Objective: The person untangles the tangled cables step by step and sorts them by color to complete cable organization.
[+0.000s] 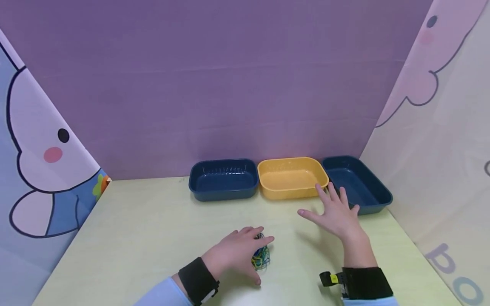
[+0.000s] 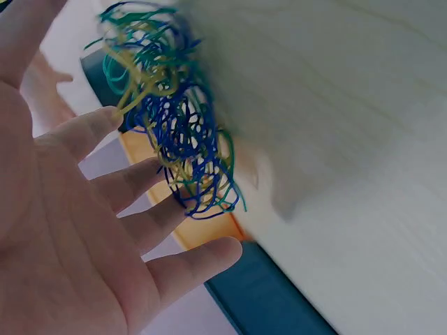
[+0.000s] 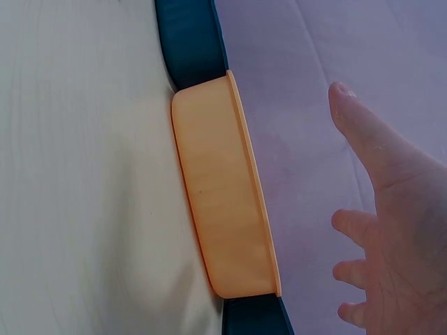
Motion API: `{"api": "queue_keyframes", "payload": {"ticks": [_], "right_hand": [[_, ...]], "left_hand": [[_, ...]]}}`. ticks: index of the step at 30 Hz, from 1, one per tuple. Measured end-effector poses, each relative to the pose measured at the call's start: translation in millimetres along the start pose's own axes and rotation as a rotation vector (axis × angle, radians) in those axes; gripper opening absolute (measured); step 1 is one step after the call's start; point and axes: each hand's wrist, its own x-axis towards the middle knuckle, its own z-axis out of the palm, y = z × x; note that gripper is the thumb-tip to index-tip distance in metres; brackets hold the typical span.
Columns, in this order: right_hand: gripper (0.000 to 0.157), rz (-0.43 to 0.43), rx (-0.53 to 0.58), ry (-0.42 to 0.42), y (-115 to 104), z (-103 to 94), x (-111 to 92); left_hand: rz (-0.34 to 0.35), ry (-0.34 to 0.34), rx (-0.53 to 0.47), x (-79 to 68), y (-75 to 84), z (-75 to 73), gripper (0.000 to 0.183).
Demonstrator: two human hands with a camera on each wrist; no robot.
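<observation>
A tangled bundle of thin blue, green and yellow strands (image 1: 261, 258), like wire or cord, lies on the table. My left hand (image 1: 238, 251) is beside and partly over it, fingers spread and thumb apart. In the left wrist view the palm faces the strands (image 2: 185, 125), and the fingertips overlap their near edge. My right hand (image 1: 338, 217) hovers with splayed fingers in front of the yellow tray (image 1: 292, 193) and the right dark blue tray (image 1: 373, 209), holding nothing. The right wrist view shows its thumb and fingers stretched out, apart from the yellow tray's side.
Another dark blue tray (image 1: 223, 195) stands left of the yellow one, the three forming a row at the table's back edge. Behind them rises a purple backdrop (image 1: 229, 85). Printed panels flank the pale table (image 1: 145, 238), the right panel (image 1: 428, 178) close to the right tray.
</observation>
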Motion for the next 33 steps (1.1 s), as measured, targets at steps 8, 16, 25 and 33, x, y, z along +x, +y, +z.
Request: {"api": "queue_keyframes", "payload": {"ticks": [8,16,25,33], "right_hand": [[0.106,0.005,-0.006,-0.009,-0.7,-0.4,-0.7],[0.104,0.0,-0.01,-0.002,0.9,-3.2,2.7],[0.101,0.018,0.002,-0.016,3.3,-4.7,1.0],[0.101,0.003,0.003,-0.01,1.8,-2.9,1.7]], "left_hand": [[-0.02,-0.005,0.029,2.4,3.3,5.4,0.087],[-0.024,0.011,0.026,7.9,2.0,3.8,0.071],[-0.004,0.038,-0.029,11.9,-2.8,5.7,0.065],[-0.01,0.224,-0.151,0.7,-18.8,-12.2,0.062]]}}
